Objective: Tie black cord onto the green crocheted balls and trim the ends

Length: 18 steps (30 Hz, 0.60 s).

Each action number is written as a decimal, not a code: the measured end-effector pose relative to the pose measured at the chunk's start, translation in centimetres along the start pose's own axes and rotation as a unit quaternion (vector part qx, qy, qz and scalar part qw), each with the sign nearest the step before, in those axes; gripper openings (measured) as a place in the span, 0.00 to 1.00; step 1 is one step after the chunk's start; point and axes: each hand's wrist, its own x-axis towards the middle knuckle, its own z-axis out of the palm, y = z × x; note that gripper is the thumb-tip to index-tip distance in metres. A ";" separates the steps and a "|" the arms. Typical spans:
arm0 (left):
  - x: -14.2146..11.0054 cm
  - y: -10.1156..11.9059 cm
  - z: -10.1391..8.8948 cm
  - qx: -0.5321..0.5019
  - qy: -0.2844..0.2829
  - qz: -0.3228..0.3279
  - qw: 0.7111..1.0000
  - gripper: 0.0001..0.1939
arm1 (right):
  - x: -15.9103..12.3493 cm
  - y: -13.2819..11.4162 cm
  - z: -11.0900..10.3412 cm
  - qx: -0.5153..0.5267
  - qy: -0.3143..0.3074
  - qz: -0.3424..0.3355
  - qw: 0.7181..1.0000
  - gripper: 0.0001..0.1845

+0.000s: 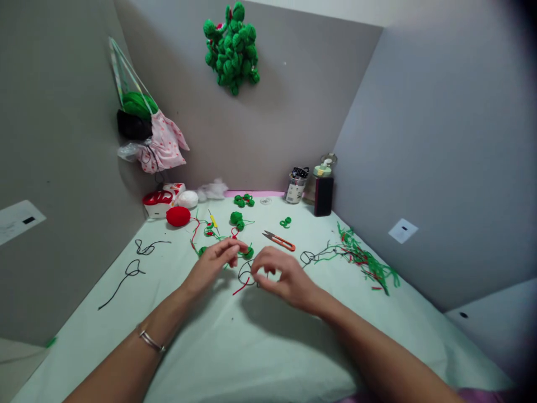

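My left hand [218,258] hovers over the middle of the cloth, its fingers loosely bent and apart, with no object visible in them. Just beyond its fingertips is a small green crocheted ball [248,253]. My right hand [287,274] is curled, thumb and fingertips pinched together at the upper end of a short red yarn strand [240,287]. Dark yarn loops [244,273] lie between the two hands. Orange-handled thread snips [279,240] rest beyond my right hand. A yellow-handled crochet hook [213,220] lies past my left hand, near green and red crocheted pieces [208,230].
A red yarn ball [178,216] and white yarn ball [187,199] sit back left. Dark strands [133,270] lie left. Yarn scraps [369,258] are heaped right. A can [295,189], bottle [322,170] and dark phone-like slab [323,197] stand back right. Walls enclose three sides.
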 end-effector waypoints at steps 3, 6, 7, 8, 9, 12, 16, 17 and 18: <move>-0.5 0.3 1.4 -0.031 -0.100 -0.032 0.994 0.16 | 0.5 0.3 -1.6 0.192 0.125 0.124 0.965 0.06; -0.8 0.3 2.7 -0.050 -0.123 -0.049 0.990 0.15 | 0.8 0.6 -1.9 0.280 0.136 0.173 0.934 0.08; -0.8 0.2 3.0 -0.055 -0.118 -0.052 0.990 0.14 | 0.9 0.6 -1.9 0.295 0.134 0.178 0.929 0.08; -0.8 0.0 3.2 -0.059 -0.107 -0.054 0.991 0.13 | 0.9 0.6 -1.7 0.308 0.131 0.182 0.925 0.08; -0.8 -0.1 3.3 -0.061 -0.097 -0.055 0.992 0.13 | 1.0 0.6 -1.6 0.319 0.128 0.184 0.921 0.09; -0.7 -0.3 3.0 -0.049 -0.077 -0.055 0.994 0.12 | 1.1 0.8 -1.2 0.349 0.120 0.199 0.908 0.09; -0.5 0.2 2.1 -0.029 -0.077 -0.027 0.996 0.11 | 1.1 1.4 -0.8 0.388 0.140 0.225 0.883 0.07; -0.5 0.3 1.9 -0.025 -0.081 -0.021 0.996 0.11 | 1.1 1.4 -0.7 0.399 0.147 0.225 0.877 0.07; -0.6 0.5 1.7 -0.020 -0.088 -0.018 0.996 0.11 | 1.1 1.4 -0.6 0.407 0.152 0.222 0.873 0.07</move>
